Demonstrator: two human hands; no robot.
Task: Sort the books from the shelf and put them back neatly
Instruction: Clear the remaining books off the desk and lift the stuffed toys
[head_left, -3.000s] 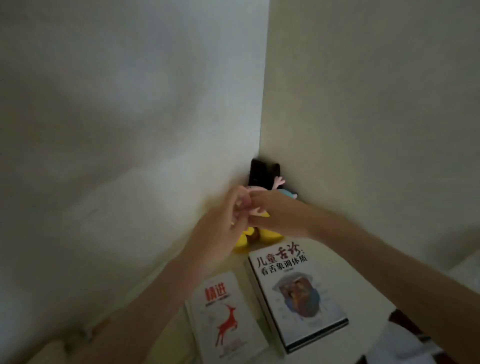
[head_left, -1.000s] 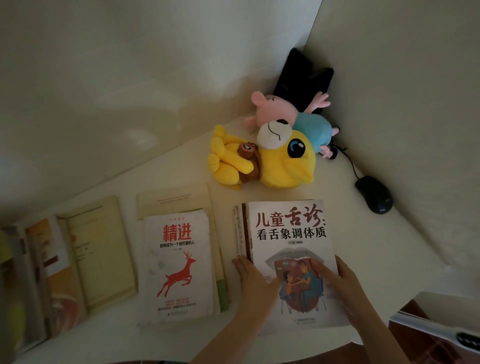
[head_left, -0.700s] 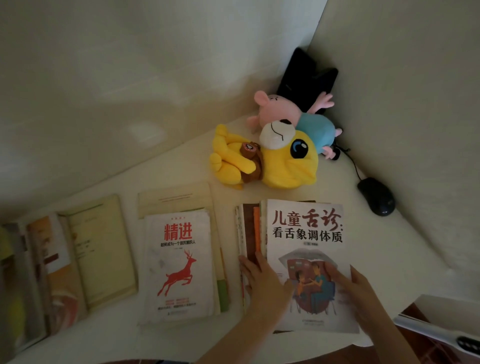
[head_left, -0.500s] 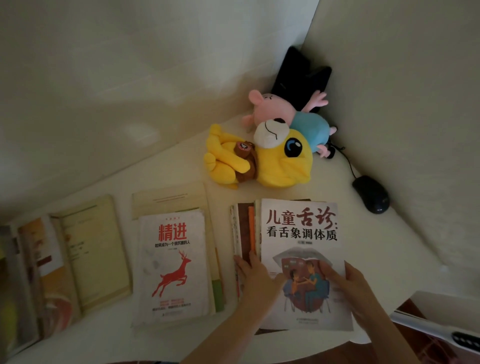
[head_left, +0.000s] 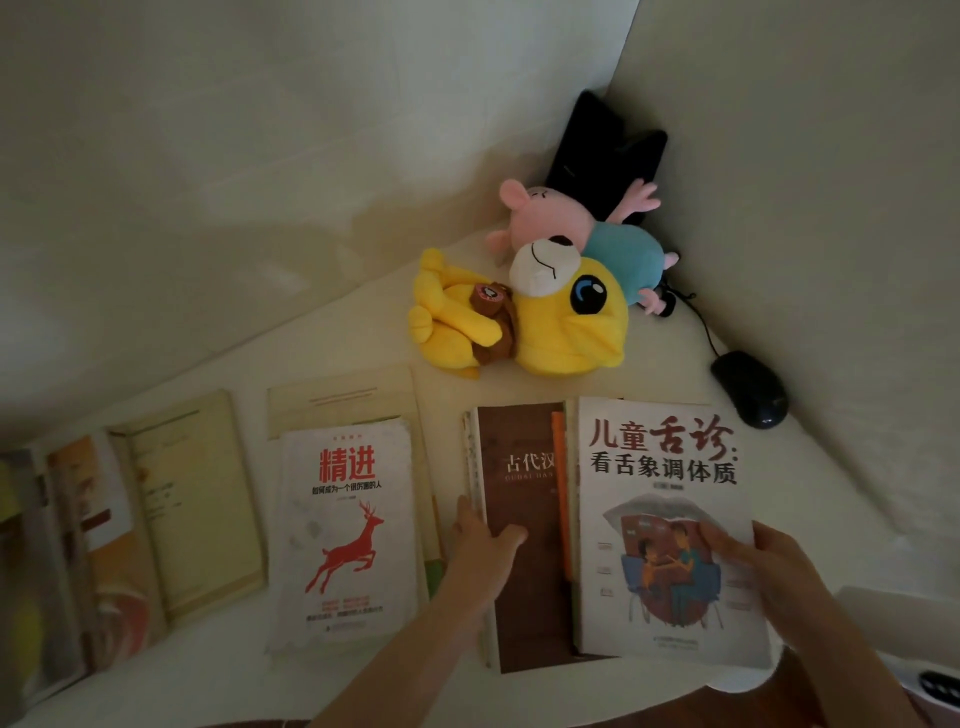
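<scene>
Two walls (head_left: 260, 156) close the table (head_left: 337, 343) behind and at the right. The toys (head_left: 519, 322) and a black box (head_left: 608, 150) fill the corner, and the mouse (head_left: 750, 389) lies near the right wall. A bare strip of table runs between the toys and the books. The gap between the deer book (head_left: 348, 519) and the brown book (head_left: 524, 571) is narrow; the left hand (head_left: 483, 540) fills it. The right hand (head_left: 769, 561) holds the white book (head_left: 665, 519) at its right edge, with bare table beyond.
</scene>
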